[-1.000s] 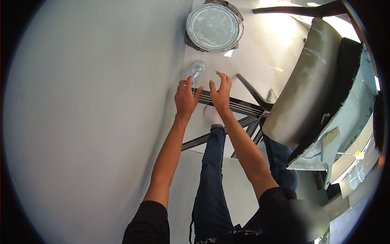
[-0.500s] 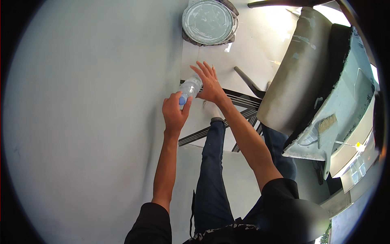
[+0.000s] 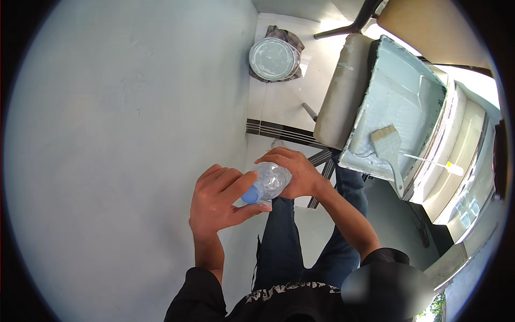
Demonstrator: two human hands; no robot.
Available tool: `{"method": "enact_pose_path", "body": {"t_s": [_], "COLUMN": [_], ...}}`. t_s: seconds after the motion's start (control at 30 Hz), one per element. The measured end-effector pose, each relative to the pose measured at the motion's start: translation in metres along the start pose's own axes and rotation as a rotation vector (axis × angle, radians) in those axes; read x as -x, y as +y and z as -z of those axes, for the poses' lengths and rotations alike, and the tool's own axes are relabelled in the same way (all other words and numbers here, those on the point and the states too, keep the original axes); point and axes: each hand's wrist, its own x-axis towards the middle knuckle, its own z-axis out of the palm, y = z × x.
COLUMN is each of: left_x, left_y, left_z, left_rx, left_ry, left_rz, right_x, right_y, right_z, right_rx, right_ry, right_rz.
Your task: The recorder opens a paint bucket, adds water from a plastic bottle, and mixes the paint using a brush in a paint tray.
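Note:
A clear plastic bottle (image 3: 272,180) with a blue cap (image 3: 251,195) is held in front of my body, tilted with the cap end toward the lower left. My right hand (image 3: 298,170) wraps round the bottle's body from the right. At the cap end, my left hand (image 3: 217,196) has its index finger and thumb on either side of the cap, the other fingers curled. White flecks show on the left thumb. Part of the bottle's body is hidden behind the right hand.
A pale wall (image 3: 123,161) rises close on my left. To the right, a paint tray (image 3: 410,86) holding a paintbrush (image 3: 386,145) sits beside a beige padded cushion (image 3: 340,96). A screwdriver-like tool (image 3: 453,168) lies by the tray. Ahead stands a round bucket (image 3: 273,58) on cloth.
Both hands and the bottle have come closer to my body. My right hand, whose fingers were spread, has closed round the bottle. The view has shifted, showing more of the tray.

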Motion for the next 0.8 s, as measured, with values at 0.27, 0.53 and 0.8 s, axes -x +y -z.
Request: {"method": "enact_pose_path", "body": {"t_s": [0.27,0.53,0.8], "left_x": [-0.064,-0.09,-0.116], "left_y": [0.059,0.146,0.178], "left_z": [0.008,-0.028,-0.033], "left_rx": [-0.047,-0.187,-0.139], "left_ry": [0.034,0.116,-0.073], "left_rz": [-0.356,-0.299,-0.114], "right_x": [0.051,0.093,0.126], "right_y": [-0.064,-0.073,-0.07], "right_z": [0.062,0.096,0.125], "right_rx": [0.131,0.357,0.359], "right_ry": [0.129,0.615,0.706], "right_rz": [0.019,0.188,0.097]}}
